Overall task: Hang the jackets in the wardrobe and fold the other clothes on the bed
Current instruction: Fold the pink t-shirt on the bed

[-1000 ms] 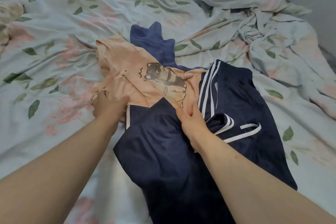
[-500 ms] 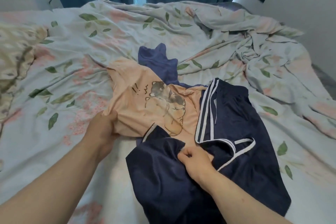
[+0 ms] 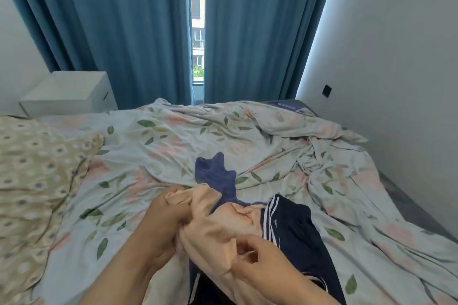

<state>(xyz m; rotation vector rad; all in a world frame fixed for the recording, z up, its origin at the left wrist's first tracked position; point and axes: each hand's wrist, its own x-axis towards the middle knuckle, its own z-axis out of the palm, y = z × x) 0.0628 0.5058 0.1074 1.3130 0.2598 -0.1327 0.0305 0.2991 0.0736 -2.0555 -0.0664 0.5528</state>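
Gripping a bunched peach T-shirt (image 3: 213,233), the left hand (image 3: 163,218) curls tightly round its upper fabric, while the right hand (image 3: 260,262) pinches its lower edge. The shirt overlaps navy white-striped trousers (image 3: 295,228) and a blue garment (image 3: 218,176) on the floral-sheeted bed (image 3: 173,146).

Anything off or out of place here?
Nothing damaged or spilled. The peach shirt is bunched up between the left hand and right hand, unfolded; the bedcover is crumpled in a heap to the right.
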